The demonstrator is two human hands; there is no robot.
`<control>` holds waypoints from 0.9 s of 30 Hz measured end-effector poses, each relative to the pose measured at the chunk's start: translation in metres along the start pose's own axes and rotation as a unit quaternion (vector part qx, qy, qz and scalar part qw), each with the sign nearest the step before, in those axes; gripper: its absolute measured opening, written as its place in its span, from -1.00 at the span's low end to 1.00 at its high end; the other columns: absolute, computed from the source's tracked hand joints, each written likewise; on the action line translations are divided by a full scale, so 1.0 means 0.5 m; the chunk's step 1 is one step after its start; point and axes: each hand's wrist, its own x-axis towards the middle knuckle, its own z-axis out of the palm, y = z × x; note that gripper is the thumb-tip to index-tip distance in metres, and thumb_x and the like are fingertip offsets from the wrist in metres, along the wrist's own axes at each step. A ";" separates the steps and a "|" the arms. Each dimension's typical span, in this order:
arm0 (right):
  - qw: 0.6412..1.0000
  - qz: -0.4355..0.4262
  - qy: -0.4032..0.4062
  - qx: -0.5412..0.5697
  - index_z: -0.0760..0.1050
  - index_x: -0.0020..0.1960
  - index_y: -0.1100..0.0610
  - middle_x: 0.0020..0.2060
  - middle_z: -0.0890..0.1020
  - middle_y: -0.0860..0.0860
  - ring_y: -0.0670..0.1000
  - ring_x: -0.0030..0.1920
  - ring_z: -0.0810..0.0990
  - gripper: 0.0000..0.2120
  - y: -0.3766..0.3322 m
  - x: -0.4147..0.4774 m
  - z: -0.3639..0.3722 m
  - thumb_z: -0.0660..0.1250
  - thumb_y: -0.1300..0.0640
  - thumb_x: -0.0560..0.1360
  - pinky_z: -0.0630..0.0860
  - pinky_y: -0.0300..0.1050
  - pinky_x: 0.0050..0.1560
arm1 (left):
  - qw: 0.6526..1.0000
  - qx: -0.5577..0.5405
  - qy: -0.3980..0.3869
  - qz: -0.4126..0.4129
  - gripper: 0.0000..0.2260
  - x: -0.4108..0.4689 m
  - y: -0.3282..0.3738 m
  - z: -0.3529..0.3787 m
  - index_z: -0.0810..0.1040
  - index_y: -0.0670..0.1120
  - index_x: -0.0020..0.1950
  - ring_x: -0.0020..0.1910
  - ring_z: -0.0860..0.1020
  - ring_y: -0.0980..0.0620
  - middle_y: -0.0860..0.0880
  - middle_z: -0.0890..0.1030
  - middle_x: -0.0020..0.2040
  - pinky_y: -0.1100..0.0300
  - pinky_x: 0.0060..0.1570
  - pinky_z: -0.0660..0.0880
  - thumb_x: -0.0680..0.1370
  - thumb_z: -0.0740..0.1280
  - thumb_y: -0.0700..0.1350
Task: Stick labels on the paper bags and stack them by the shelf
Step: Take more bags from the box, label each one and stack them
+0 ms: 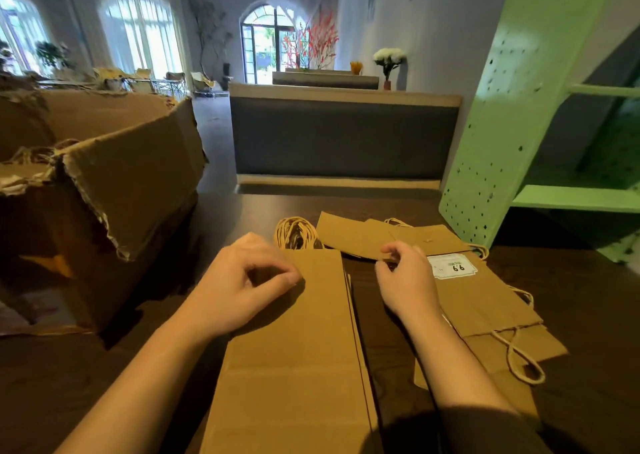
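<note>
A stack of flat brown paper bags (304, 367) lies lengthwise in front of me on the dark table, its twine handles (294, 235) bunched at the far end. My left hand (242, 280) rests on the top bag's upper left part, with curled fingers and thumb pinched at its surface. My right hand (405, 280) hovers just right of the stack, thumb and forefinger pinched on a small thin piece that I cannot identify. To its right lies a bag (485, 301) bearing a white label (452, 266) printed 9.9. More flat bags (353, 235) lie behind.
A green perforated shelf unit (502, 124) stands at the table's right rear. A large torn cardboard box (131, 176) holding more bags fills the left side. The dark table (588, 297) shows bare at the right. A grey counter (343, 134) stands beyond.
</note>
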 end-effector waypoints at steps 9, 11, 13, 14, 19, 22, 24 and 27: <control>0.945 -0.109 -0.040 -0.305 0.41 0.39 -0.07 0.35 0.46 0.00 0.12 0.37 0.34 -0.60 -0.043 0.046 0.035 0.31 -0.01 0.56 0.31 0.16 0.32 | 0.999 -0.018 -0.024 -0.030 -0.80 -0.003 -0.007 0.007 0.74 0.16 -0.03 0.07 0.58 0.14 0.25 0.66 -0.07 0.03 0.11 0.53 0.50 0.35 0.17; 0.930 -0.127 -0.038 -0.343 0.50 0.31 -0.04 0.23 0.55 0.00 0.11 0.27 0.41 -0.71 -0.045 0.060 0.045 0.27 -0.02 0.60 0.37 0.07 0.20 | 0.999 -0.014 -0.026 -0.033 -0.80 -0.005 -0.004 0.011 0.73 0.17 -0.03 0.08 0.57 0.13 0.25 0.65 -0.06 0.05 0.11 0.52 0.50 0.36 0.18; 0.930 -0.142 -0.022 -0.339 0.58 0.23 -0.01 0.14 0.57 0.00 0.08 0.18 0.45 -0.75 -0.040 0.066 0.052 0.23 -0.02 0.63 0.43 -0.01 0.12 | 0.999 -0.013 -0.027 -0.035 -0.82 -0.007 -0.004 0.013 0.73 0.17 -0.03 0.08 0.56 0.13 0.24 0.64 -0.06 0.07 0.11 0.52 0.50 0.36 0.17; 0.936 -0.148 0.002 -0.319 0.60 0.21 0.00 0.11 0.57 0.01 0.06 0.15 0.47 -0.75 -0.039 0.066 0.053 0.22 -0.02 0.64 0.45 -0.06 0.07 | 0.999 -0.013 -0.028 -0.036 -0.83 -0.007 -0.005 0.013 0.72 0.17 -0.03 0.08 0.56 0.12 0.24 0.64 -0.06 0.08 0.10 0.51 0.51 0.37 0.16; 0.968 -0.148 0.130 -0.154 0.55 0.19 -0.03 -0.17 0.63 -0.08 -0.04 -0.19 0.57 -0.78 -0.054 0.039 0.018 0.16 -0.02 0.67 0.48 -0.13 -0.26 | 0.999 -0.006 -0.035 -0.033 -0.93 -0.006 -0.007 0.011 0.71 0.17 -0.02 0.06 0.56 0.12 0.23 0.64 -0.07 0.10 0.09 0.50 0.55 0.44 0.03; 0.978 -0.120 0.135 0.105 0.52 0.16 -0.02 -0.21 0.64 -0.13 -0.12 -0.22 0.63 -0.84 -0.071 0.022 -0.004 0.19 0.04 0.66 0.62 -0.07 -0.24 | 0.998 -0.010 -0.037 -0.041 -0.90 -0.005 -0.002 0.011 0.71 0.18 -0.01 0.05 0.56 0.13 0.23 0.64 -0.07 0.09 0.07 0.51 0.54 0.40 0.09; 0.951 -0.058 0.094 0.290 0.50 0.13 -0.02 -0.12 0.68 -0.09 -0.13 -0.11 0.69 -0.88 -0.091 0.010 -0.016 0.21 0.09 0.66 0.65 -0.14 -0.22 | 0.998 -0.013 -0.035 -0.043 -0.87 -0.005 0.001 0.011 0.71 0.17 -0.01 0.04 0.57 0.13 0.22 0.65 -0.07 0.07 0.07 0.52 0.54 0.38 0.11; 0.866 0.042 0.041 0.496 0.53 0.07 0.10 -0.06 0.69 0.11 0.01 -0.05 0.73 -0.83 -0.114 -0.011 -0.042 0.16 0.15 0.67 0.65 -0.12 -0.18 | 0.998 -0.016 -0.030 -0.049 -0.88 -0.005 0.001 0.013 0.71 0.17 0.00 0.03 0.57 0.13 0.21 0.65 -0.08 0.07 0.05 0.52 0.54 0.39 0.09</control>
